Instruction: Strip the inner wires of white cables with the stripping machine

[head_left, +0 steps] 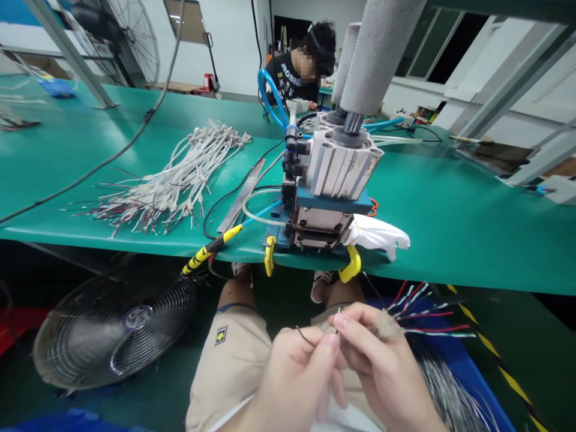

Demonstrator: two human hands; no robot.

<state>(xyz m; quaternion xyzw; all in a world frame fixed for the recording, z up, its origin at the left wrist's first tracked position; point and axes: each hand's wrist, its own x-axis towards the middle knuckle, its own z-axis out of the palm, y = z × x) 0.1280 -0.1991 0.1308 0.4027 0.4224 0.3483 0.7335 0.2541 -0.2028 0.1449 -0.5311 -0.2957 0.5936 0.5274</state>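
Observation:
My left hand (301, 372) pinches a thin black wire (306, 338) between thumb and fingers, above my lap. Right beside it, my right hand (378, 354) pinches a fine wire end at the fingertips. Against the right hand's knuckles lies a translucent whitish lump (389, 326), from which red, white, black and green wires (423, 309) fan out to the right. The two hands' fingertips almost meet. Where the held wires run inside the fingers is hidden.
A pneumatic press (337, 174) stands at the edge of the green table (472, 234). White cables (180, 174) lie in a pile to its left. Below are a fan (130, 324) and, at right, a blue bin (463, 366) of grey cables. A person (301, 66) sits across.

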